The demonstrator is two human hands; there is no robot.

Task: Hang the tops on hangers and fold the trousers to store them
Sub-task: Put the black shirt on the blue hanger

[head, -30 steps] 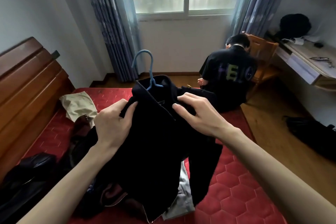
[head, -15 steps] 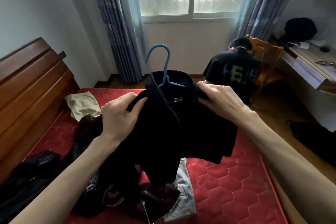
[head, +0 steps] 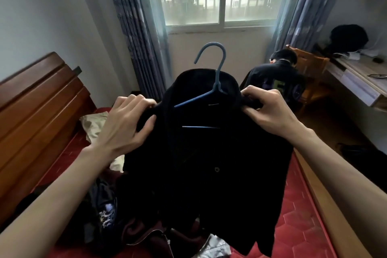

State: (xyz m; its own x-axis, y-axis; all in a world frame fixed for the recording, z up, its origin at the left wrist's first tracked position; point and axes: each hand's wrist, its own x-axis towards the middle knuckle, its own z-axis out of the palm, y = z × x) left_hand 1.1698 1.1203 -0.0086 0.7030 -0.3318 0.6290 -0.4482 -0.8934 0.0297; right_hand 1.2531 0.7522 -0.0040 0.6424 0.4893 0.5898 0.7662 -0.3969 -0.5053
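Note:
A black collared top (head: 211, 165) hangs in the air in front of me on a blue plastic hanger (head: 211, 81), whose hook stands above the collar. My left hand (head: 125, 123) grips the top's left shoulder. My right hand (head: 266, 109) pinches the right shoulder over the hanger's arm. The front of the top is open, so the hanger's bar shows inside. Below it a pile of dark clothes (head: 117, 222) lies on the red mattress (head: 293, 216).
A beige garment (head: 94, 123) lies near the wooden headboard (head: 35, 115). A person in a black shirt (head: 278, 84) sits past the bed's far corner beside a wooden chair (head: 312, 69). A desk (head: 356, 81) stands at the right, and a dark bag (head: 360, 153) lies on the floor.
Both hands have raised the top and hanger and spread apart to its shoulders. The garment now hangs straighter, with its collar around the hanger's neck.

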